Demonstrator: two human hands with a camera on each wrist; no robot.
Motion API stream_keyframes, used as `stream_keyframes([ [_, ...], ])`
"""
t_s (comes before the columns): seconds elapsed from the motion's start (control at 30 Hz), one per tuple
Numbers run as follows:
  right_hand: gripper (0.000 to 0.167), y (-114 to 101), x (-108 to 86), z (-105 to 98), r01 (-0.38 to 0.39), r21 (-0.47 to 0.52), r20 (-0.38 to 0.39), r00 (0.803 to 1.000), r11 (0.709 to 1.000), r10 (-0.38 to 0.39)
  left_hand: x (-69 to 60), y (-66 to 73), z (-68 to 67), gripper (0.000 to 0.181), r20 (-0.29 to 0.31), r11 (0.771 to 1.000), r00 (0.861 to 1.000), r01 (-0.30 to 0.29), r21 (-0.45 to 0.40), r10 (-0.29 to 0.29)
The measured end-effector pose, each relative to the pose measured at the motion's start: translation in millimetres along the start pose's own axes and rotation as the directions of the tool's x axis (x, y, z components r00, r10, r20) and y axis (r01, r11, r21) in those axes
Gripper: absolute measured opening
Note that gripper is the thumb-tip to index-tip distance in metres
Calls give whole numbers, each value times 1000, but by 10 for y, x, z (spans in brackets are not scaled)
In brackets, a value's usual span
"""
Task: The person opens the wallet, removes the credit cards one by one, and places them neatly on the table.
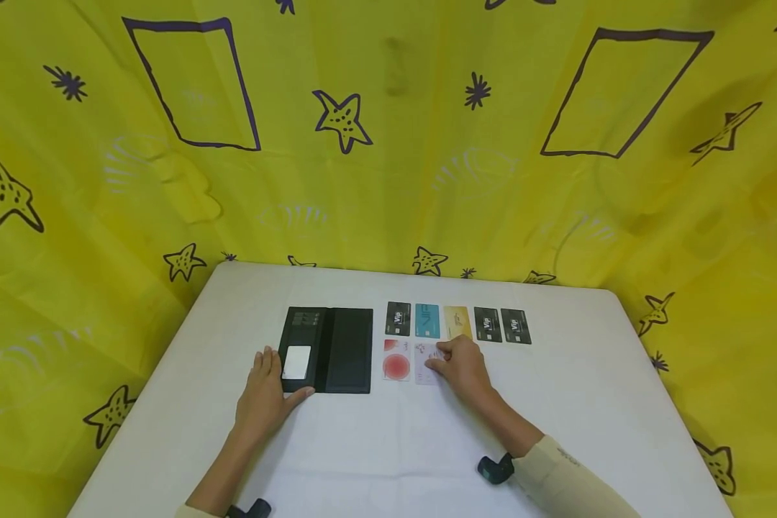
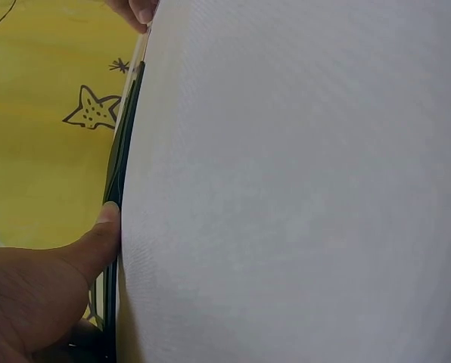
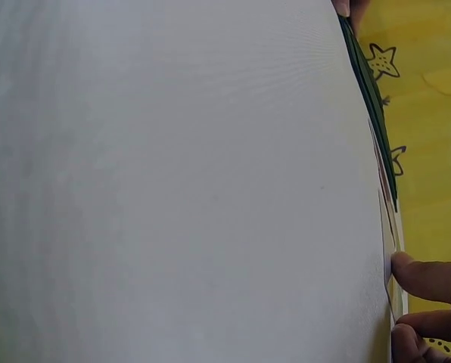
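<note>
An open black card wallet (image 1: 350, 352) lies flat, with a white card (image 1: 296, 362) in its left side. My left hand (image 1: 263, 396) rests at the wallet's lower left, fingers straight along its left edge. The left thumb (image 2: 103, 231) touches the bottom edge in the left wrist view. To the right of the wallet, my right hand (image 1: 464, 367) pinches a pale pink card (image 1: 426, 370) at its right side. In the right wrist view the thumb and fingers of the right hand (image 3: 433, 299) are at the card's edge.
Beside the pink card lies a card with a red circle (image 1: 396, 365). A row above holds black Vip cards (image 1: 398, 319), a teal VIP card (image 1: 427, 321) and a gold card (image 1: 457, 321). The white table (image 1: 375, 453) meets a yellow patterned curtain (image 1: 388, 201) behind.
</note>
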State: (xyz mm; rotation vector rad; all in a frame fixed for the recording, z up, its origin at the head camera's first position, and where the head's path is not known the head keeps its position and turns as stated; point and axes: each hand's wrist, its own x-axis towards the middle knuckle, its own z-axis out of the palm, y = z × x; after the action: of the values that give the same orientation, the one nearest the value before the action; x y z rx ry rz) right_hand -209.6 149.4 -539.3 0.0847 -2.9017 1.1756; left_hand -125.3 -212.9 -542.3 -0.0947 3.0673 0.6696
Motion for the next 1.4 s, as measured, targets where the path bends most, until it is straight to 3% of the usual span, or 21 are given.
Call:
stream_keyframes([
  [0.37,45,-66,16,-13,-30,-13,7,1000,999,30,1,-9,-4,107,-12,1000,1000,-2,-4,2],
  [0.67,28,-212,47,-6,43,-104,-37,998,994,-47,0,-10,16,108,0,1000,1000,4,-5,-4],
  [0.77,26,-319,72,5,75,-71,-47,996,995,-79,-2,-10,9,108,-4,1000,1000,-3,1,3],
  [0.97,25,-593,113,62,109,48,10,994,993,-110,1,-13,4,109,-7,1000,1000,-8,0,8],
  [1.2,29,-871,151,176,152,177,43,986,972,-162,4,-14,-5,108,-2,1000,1000,-14,0,14],
  [1.4,31,-1096,216,318,193,154,69,976,969,-205,-7,1,-19,107,0,1000,1000,-16,-6,16],
])
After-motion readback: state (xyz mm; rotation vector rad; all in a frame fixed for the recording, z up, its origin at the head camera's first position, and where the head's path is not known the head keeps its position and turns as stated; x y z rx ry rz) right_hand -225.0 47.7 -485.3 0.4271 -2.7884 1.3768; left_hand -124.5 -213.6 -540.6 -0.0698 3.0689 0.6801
